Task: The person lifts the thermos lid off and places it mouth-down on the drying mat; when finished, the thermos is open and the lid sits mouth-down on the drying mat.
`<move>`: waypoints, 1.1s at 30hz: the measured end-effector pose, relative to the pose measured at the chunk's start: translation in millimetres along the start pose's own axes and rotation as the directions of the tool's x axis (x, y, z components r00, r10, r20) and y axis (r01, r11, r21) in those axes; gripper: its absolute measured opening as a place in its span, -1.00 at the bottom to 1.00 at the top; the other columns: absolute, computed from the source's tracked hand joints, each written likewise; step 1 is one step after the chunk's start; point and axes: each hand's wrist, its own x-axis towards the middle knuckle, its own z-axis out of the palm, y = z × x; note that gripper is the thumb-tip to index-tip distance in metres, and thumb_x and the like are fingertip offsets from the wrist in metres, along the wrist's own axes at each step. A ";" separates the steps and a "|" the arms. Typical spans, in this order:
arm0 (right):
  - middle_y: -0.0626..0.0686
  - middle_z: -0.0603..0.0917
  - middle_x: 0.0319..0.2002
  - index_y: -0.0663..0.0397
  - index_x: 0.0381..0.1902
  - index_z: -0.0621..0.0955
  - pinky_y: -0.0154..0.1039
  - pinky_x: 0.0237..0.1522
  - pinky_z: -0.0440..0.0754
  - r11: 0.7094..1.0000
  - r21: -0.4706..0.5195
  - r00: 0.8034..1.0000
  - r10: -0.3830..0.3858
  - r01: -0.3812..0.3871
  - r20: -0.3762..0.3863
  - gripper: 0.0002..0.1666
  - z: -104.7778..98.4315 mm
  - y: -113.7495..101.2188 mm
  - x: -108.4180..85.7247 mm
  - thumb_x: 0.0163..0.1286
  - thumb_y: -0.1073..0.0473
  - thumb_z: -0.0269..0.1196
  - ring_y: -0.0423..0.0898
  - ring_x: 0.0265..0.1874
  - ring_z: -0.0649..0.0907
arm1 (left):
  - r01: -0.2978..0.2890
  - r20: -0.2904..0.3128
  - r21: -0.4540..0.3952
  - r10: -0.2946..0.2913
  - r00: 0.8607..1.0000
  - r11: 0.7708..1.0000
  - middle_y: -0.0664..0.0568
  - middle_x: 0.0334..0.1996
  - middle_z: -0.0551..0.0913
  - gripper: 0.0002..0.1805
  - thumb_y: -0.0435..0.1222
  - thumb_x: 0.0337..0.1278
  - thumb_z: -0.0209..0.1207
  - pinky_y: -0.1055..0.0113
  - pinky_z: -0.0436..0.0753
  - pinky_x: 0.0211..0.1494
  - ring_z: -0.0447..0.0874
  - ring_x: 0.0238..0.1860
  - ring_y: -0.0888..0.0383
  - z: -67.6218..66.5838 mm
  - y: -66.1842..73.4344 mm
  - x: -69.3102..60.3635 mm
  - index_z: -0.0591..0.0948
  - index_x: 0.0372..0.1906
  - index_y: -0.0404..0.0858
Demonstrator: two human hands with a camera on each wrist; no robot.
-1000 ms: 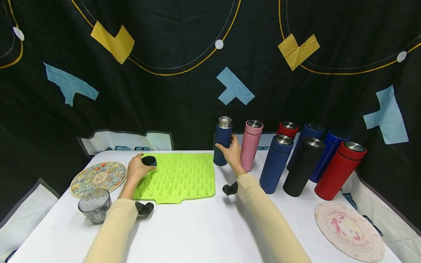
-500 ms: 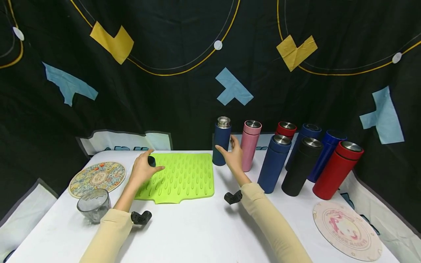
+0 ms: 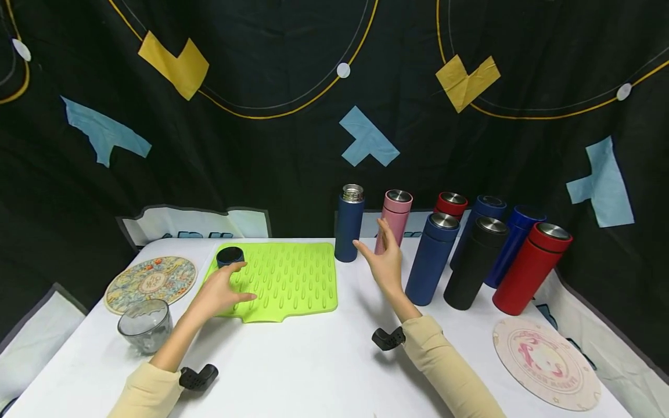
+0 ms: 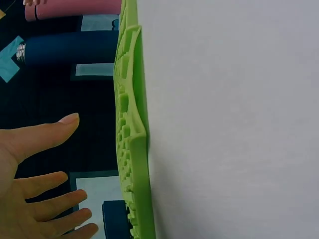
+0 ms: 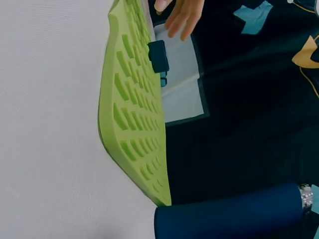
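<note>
A dark blue flask cap (image 3: 230, 255) rests on the far left corner of the green drying mat (image 3: 292, 284). My left hand (image 3: 216, 293) hovers over the mat's near left part, thumb and fingers spread, apart from the cap. The left wrist view shows the same hand (image 4: 35, 184) with straight fingers and nothing held. Just beyond the mat's right edge, the blue flask (image 3: 349, 229) stands upright, its metal threaded neck bare. To its right my right hand (image 3: 384, 264) is spread in the air, holding nothing and partly covering the pink flask (image 3: 399, 212). The right hand is outside its wrist view.
Several closed flasks stand at the right, including a blue one (image 3: 434, 255), a black one (image 3: 475, 264) and a red one (image 3: 530, 270). A round pink mat (image 3: 546, 363) lies front right. At left are a patterned round mat (image 3: 151, 281) and a glass bowl (image 3: 146, 328).
My left hand has let go of the cap, which stays on the mat, and drawn back toward me. My right hand has moved right, away from the uncapped flask.
</note>
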 end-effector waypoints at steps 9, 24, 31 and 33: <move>0.07 0.12 0.49 0.06 0.46 0.22 0.14 0.16 0.49 0.998 -0.048 0.994 -0.052 0.047 -0.099 0.01 -13.5 1.8 -2.4 0.13 0.09 0.47 0.15 0.26 0.41 | -0.040 0.049 0.020 0.039 0.998 0.999 -0.51 0.14 0.43 -0.09 -0.19 -0.26 0.53 -0.26 0.42 0.14 0.39 0.14 -0.44 1.1 -7.4 -11.6 0.39 0.24 -0.53; 0.24 0.01 0.49 0.20 0.50 0.02 0.01 0.39 0.20 0.993 -0.098 0.980 0.051 -0.071 -0.195 0.18 -8.5 37.0 20.5 0.13 0.08 0.47 0.13 0.40 0.22 | -0.080 0.148 0.035 0.074 0.986 0.996 -0.46 0.12 0.47 -0.07 -0.17 -0.39 0.56 -0.24 0.38 0.20 0.37 0.16 -0.43 1.4 -16.0 -11.3 0.43 0.19 -0.53; 0.26 0.15 0.45 0.17 0.51 -0.02 0.06 0.35 0.26 0.980 -0.090 0.969 0.157 -0.177 -0.192 0.12 -7.8 48.1 27.1 0.20 0.12 0.41 0.17 0.36 0.29 | -0.057 0.198 0.035 0.049 0.979 0.998 -0.46 0.14 0.45 -0.08 -0.18 -0.36 0.55 -0.25 0.37 0.20 0.35 0.18 -0.43 4.5 -16.0 -8.4 0.44 0.20 -0.51; 0.28 0.22 0.41 0.19 0.50 0.01 0.07 0.32 0.30 0.978 -0.092 0.966 0.166 -0.187 -0.196 0.09 -7.9 52.0 28.9 0.21 0.14 0.40 0.18 0.33 0.34 | -0.051 0.210 0.028 0.044 0.977 0.998 -0.46 0.15 0.45 -0.09 -0.18 -0.35 0.55 -0.26 0.36 0.21 0.35 0.19 -0.43 5.3 -15.2 -8.1 0.44 0.20 -0.51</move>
